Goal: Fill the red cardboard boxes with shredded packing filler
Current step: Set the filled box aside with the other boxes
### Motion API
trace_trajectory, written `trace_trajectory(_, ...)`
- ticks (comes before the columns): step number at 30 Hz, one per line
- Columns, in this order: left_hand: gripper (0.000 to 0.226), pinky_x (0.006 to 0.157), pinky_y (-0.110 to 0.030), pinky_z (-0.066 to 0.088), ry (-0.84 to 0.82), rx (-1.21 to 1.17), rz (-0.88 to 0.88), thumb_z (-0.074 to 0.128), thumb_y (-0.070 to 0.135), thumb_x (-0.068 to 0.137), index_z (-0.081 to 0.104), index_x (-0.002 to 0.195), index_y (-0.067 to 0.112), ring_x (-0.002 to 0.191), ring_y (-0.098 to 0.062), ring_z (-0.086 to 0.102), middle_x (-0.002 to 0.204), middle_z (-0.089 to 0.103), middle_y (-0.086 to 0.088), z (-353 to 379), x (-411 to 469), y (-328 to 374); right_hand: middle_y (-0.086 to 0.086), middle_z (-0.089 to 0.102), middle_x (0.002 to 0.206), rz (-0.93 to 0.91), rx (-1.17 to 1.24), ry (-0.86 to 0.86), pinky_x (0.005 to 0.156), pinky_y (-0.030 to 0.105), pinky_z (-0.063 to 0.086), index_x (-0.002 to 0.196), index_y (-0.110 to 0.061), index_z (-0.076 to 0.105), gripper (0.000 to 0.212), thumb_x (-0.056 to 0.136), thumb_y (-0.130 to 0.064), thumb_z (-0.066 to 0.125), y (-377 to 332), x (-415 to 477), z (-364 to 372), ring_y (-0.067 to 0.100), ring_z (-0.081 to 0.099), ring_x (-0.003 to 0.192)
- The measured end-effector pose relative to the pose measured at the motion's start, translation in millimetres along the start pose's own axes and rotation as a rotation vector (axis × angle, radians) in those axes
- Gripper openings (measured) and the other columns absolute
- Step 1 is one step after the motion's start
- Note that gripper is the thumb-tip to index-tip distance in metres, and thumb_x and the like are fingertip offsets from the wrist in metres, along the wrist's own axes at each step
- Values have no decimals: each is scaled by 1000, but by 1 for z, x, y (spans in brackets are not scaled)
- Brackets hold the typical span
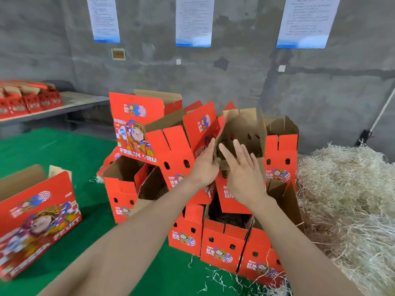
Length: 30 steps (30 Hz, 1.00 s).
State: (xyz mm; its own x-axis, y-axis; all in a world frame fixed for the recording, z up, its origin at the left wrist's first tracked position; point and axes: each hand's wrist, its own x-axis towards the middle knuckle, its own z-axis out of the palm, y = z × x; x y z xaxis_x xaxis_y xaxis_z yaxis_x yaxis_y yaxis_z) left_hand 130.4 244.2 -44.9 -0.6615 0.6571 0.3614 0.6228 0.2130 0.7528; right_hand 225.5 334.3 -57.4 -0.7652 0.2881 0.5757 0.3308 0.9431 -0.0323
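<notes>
Green covering (pixel 64 150) below, I see the tilted red box (pixel 241 129) at centre frame, my left hand (pixel 204 165) flat against it, right hand (pixel 243 174) spread empty, filler heap (pixel 346 189) lying rightward, nearer that hand.

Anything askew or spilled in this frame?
Yes. The top red box is tipped over on the untidy stack, its opening facing the camera. Loose filler strands lie scattered on the green mat in front.

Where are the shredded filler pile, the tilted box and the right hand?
shredded filler pile (pixel 346 189): head view, top of heap.
tilted box (pixel 241 127): head view, brown inner wall.
right hand (pixel 245 178): head view, back of hand.
</notes>
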Motion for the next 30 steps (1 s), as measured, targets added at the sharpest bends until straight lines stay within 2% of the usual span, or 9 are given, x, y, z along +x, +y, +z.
trace_trajectory(4, 54, 110, -26, 28, -38, -76, 33, 39, 5, 97, 21, 147, 12, 135, -22, 35, 148, 34, -11, -18, -11, -9, 5, 2, 156, 127, -113, -421, 113, 49, 12, 146, -37, 14, 68, 89, -10, 40, -23, 16, -19, 28, 3, 142)
trace_trajectory(8, 46, 84, -22, 47, 114, -195, 56, 49, 12, 95, 40, 140, 11, 109, -18, 57, 130, 53, -8, -71, -30, -43, 8, 11, 155, 24, -65, -203, 112, 45, 15, 145, -30, 23, 70, 83, -10, 51, -80, 40, -50, 29, 10, 142)
trace_trajectory(12, 37, 71, -2, 37, 369, -165, 1, 54, 17, 93, 52, 129, 7, 92, -8, 56, 109, 60, 0, -158, -60, -109, 16, 36, 144, -229, 169, 31, 110, 45, 24, 135, -12, 45, 58, 80, 3, 51, -186, 66, -35, 31, 32, 134)
trace_trajectory(16, 31, 73, -8, 36, 637, -140, -180, 53, 13, 93, 55, 123, 6, 92, -10, 55, 104, 61, -2, -252, -97, -195, 12, 43, 139, -454, 266, -30, 111, 39, 23, 133, -10, 46, 51, 84, 3, 48, -299, 79, 25, 28, 36, 130)
trace_trajectory(20, 37, 89, -21, 39, 894, -77, -487, 57, 19, 90, 51, 124, 6, 105, -21, 56, 117, 60, -9, -344, -135, -285, 8, 34, 145, -581, 330, -271, 114, 33, 17, 140, -14, 35, 57, 86, 5, 43, -388, 78, 79, 21, 27, 135)
trace_trajectory(23, 56, 97, -38, 41, 721, 263, -715, 65, 26, 83, 44, 131, 5, 118, -31, 50, 127, 54, -15, -397, -159, -345, 4, 30, 148, -597, 377, -462, 113, 31, 20, 143, -18, 29, 57, 91, 3, 39, -423, 75, 104, 17, 24, 137)
trace_trajectory(26, 73, 89, -38, 49, 190, 499, -874, 68, 32, 80, 35, 138, 3, 112, -30, 56, 126, 56, -15, -411, -172, -386, -1, 36, 146, -460, 492, -594, 109, 31, 28, 141, -22, 33, 48, 95, -10, 40, -425, 69, 122, 17, 33, 134)
trace_trajectory(28, 47, 78, -33, 53, -80, 667, -826, 63, 23, 81, 54, 123, 6, 97, -25, 63, 110, 65, -9, -407, -178, -394, 1, 41, 143, -343, 514, -679, 106, 30, 32, 140, -24, 35, 46, 95, -18, 44, -415, 64, 134, 17, 39, 130)
trace_trajectory(30, 25, 69, -30, 53, -101, 804, -741, 54, 12, 82, 65, 104, 10, 87, -23, 65, 96, 68, -5, -400, -182, -388, 4, 47, 138, -170, 548, -753, 97, 27, 39, 138, -23, 37, 45, 94, -23, 48, -398, 60, 146, 18, 50, 119)
